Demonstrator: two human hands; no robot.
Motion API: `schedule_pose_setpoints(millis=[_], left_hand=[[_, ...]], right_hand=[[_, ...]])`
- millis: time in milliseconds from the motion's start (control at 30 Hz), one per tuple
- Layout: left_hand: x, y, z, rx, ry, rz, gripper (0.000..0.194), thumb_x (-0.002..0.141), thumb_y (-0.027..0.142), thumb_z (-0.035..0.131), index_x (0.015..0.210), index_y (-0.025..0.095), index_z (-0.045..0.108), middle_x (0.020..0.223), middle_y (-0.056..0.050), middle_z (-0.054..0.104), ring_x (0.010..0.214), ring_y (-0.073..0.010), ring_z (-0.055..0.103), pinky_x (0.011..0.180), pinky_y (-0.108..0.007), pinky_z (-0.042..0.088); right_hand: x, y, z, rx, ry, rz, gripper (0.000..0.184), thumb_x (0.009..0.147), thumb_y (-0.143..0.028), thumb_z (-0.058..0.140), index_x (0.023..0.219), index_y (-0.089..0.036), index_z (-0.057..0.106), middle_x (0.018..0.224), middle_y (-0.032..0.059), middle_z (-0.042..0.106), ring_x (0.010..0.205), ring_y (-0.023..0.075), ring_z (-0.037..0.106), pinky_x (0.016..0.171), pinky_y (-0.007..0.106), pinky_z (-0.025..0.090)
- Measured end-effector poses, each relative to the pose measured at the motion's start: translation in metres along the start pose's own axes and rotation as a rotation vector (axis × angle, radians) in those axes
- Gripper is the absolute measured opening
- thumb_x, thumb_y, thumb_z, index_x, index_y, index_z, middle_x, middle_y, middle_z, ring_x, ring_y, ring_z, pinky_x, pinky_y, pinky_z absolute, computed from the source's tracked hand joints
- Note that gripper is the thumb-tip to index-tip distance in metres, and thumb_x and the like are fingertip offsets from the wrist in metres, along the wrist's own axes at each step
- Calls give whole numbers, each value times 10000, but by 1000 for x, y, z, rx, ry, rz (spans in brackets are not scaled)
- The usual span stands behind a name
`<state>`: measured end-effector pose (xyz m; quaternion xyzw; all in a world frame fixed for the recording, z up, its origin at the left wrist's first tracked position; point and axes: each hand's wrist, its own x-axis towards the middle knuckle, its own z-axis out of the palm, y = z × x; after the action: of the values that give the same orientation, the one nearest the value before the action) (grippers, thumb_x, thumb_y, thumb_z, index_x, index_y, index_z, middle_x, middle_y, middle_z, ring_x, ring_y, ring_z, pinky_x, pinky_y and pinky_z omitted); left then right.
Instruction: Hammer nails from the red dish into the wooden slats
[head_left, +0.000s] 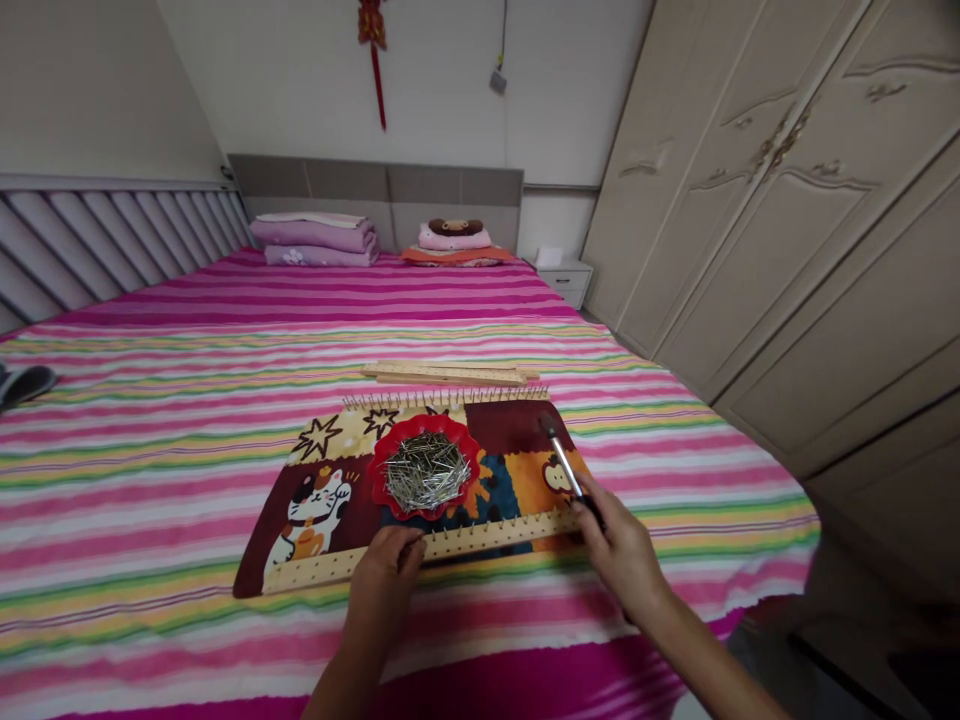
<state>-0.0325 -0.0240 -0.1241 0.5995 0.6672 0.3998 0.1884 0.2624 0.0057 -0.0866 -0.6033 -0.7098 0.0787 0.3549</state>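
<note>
Gripped the hammer [565,462] in the right hand [619,545], over the mat [499,425]; bent the left hand [386,570] at the near strip [315,572], any pinch unclear. Had the red bowl [379,472] of nails [427,475] between near and far strips, with spare strips [450,374] beyond on the bed [135,450].

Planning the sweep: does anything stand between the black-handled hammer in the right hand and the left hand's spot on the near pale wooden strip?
Yes: upright metal nails line the strip right of the left hand, and a red scalloped bowl of loose nails sits just beyond it, its rim near the hammer's direct line.
</note>
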Motion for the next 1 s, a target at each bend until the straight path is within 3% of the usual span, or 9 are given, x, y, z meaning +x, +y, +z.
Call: schedule_pose_setpoints(millis=[100, 200, 300, 400, 533, 667, 800, 900, 1000], left_hand=[[2, -2, -11, 22, -3, -17, 255, 727, 361, 503, 834, 220, 685, 846, -48, 696, 760, -186, 649, 696, -304, 500], [14, 1, -28, 129, 59, -44, 272, 743, 369, 484, 853, 224, 686, 856, -44, 688, 764, -188, 641, 695, -305, 492], [36, 13, -37, 308, 76, -16, 284, 779, 358, 463, 866, 207, 687, 881, -60, 678, 832, -202, 623, 753, -310, 470], [59, 27, -31, 523, -39, 11, 266, 797, 310, 464, 829, 189, 699, 865, -80, 671, 864, -215, 609, 818, -319, 437], [76, 41, -13, 775, -139, -80, 290, 817, 304, 436, 837, 192, 702, 919, -109, 666, 890, -259, 609, 763, -360, 418], [82, 44, -10, 805, -234, -156, 264, 800, 266, 428, 777, 198, 682, 890, -98, 686, 888, -265, 622, 703, -356, 392], [84, 38, -19, 572, -221, -204, 216, 778, 283, 462, 699, 205, 647, 709, -48, 681, 730, -201, 626, 639, -297, 383], [82, 30, -27, 141, -131, -277, 168, 701, 355, 550, 710, 210, 634, 593, 4, 643, 592, -156, 586, 601, -268, 396], [75, 26, -36, -335, -76, -378, 351, 541, 409, 686, 802, 178, 647, 607, 6, 656, 571, -142, 581, 604, -269, 434]], right_hand=[[15, 50, 12, -93, 37, 78, 413, 832, -230, 387, 1163, -95, 596, 965, 171, 702, 882, 276, 669, 763, 397, 532], [12, 77, 23, -151, 28, 125, 395, 815, -200, 386, 1111, -79, 618, 910, 175, 702, 830, 283, 665, 724, 406, 529], [3, 84, 31, -189, 2, 144, 388, 836, -185, 394, 1154, -104, 600, 901, 140, 697, 796, 253, 653, 709, 373, 517], [-1, 85, 35, -225, -17, 155, 386, 852, -172, 398, 1188, -117, 580, 905, 122, 688, 780, 234, 645, 697, 345, 506], [-1, 87, 37, -265, -29, 149, 387, 860, -162, 404, 1215, -133, 557, 935, 111, 679, 814, 223, 642, 722, 331, 499], [-2, 88, 38, -296, -34, 155, 394, 862, -161, 402, 1230, -126, 540, 934, 115, 671, 808, 223, 636, 696, 327, 495], [-2, 85, 38, -311, -43, 164, 393, 864, -162, 398, 1226, -106, 540, 938, 124, 672, 810, 226, 633, 680, 324, 491], [-1, 83, 37, -321, -42, 170, 384, 869, -166, 398, 1219, -108, 545, 938, 120, 675, 802, 224, 633, 678, 319, 482], [0, 80, 36, -328, -38, 176, 367, 871, -156, 399, 1199, -117, 558, 913, 111, 680, 775, 216, 628, 687, 319, 475]])
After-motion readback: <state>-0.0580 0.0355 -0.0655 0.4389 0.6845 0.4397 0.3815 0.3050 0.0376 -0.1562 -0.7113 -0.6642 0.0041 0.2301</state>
